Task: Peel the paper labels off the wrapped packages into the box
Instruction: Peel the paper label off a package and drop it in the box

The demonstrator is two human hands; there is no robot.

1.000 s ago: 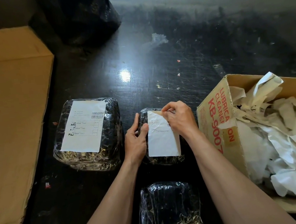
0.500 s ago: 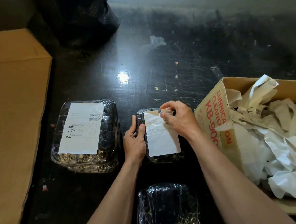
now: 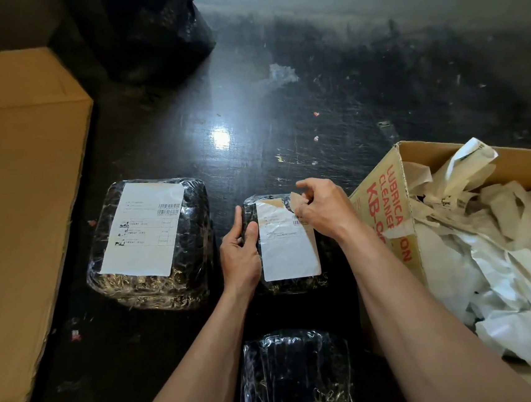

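A small package wrapped in clear film lies in the middle of the dark surface, with a white paper label on top. My right hand pinches the label's top right corner, which is lifted and folded back, showing its brown underside. My left hand holds the package's left side with the thumb on top. A larger wrapped package with its own label lies to the left. A third wrapped package, with no label showing, lies near me between my forearms.
An open cardboard box with red print stands at the right, filled with several peeled paper strips. A big flat cardboard box fills the left side. A black plastic bag sits at the back.
My right hand has peeled the label's top right corner up off the film. The left hand has stayed on the package's side.
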